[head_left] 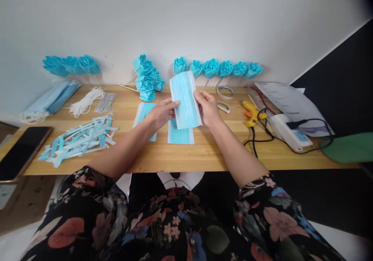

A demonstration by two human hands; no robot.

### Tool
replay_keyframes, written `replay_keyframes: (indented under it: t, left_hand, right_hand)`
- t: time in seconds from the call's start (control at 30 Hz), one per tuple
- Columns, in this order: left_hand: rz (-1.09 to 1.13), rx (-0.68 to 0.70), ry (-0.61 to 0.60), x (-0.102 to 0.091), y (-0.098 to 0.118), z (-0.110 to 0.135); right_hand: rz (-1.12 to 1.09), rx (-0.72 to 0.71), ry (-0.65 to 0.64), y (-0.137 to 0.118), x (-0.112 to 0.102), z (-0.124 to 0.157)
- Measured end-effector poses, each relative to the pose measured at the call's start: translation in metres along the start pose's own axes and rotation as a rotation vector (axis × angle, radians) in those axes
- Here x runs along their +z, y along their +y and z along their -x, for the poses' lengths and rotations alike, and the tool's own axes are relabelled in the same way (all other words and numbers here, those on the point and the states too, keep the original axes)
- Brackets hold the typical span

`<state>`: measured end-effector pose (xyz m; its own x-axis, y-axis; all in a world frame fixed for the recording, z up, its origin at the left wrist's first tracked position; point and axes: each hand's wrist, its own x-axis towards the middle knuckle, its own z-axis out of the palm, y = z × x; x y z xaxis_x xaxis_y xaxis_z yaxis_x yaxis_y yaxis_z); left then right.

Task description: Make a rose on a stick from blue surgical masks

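Both hands hold up one blue face-mask sheet (185,99) above the wooden table (204,152). My left hand (163,112) pinches its left edge and my right hand (207,106) grips its right edge. The sheet stands upright, tilted slightly left. Two more blue mask sheets lie flat under my hands: one (180,135) directly below, another (143,115) partly hidden by my left forearm.
Blue paper-like roses (217,68) line the wall; another bunch (147,78) lies at centre. Cut blue strips (80,138), white ear loops (86,101), metal strips (105,102), stacked masks (51,99) and a phone (21,150) sit left. A yellow glue gun (252,113), tape rolls (225,92), cables and power strip (291,132) sit right.
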<state>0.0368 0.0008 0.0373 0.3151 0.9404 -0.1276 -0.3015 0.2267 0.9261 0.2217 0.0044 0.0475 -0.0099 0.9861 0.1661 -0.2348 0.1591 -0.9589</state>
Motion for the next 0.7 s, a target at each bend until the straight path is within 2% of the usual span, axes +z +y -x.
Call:
replay_keyframes:
  t: [0.07,0.2,0.3,0.57,0.7]
  left_hand:
    - [-0.027,0.083,0.064,-0.003,-0.001,0.001]
    - [-0.201,0.343,0.210,-0.010,0.001,0.006]
    - [-0.341,0.482,0.239,-0.011,0.002,0.008]
    - [-0.351,0.458,0.159,-0.004,-0.002,0.012]
    - [-0.321,0.450,0.203,-0.004,0.000,0.014]
  right_hand:
    - [0.010,0.004,-0.013,0.000,-0.001,-0.001]
    - [0.033,0.020,-0.066,-0.003,0.000,0.001]
    - [0.067,0.005,-0.096,-0.005,0.000,0.003]
    - [0.231,-0.040,-0.079,-0.003,-0.002,0.002]
    - [0.261,-0.061,-0.085,-0.001,-0.002,0.001]
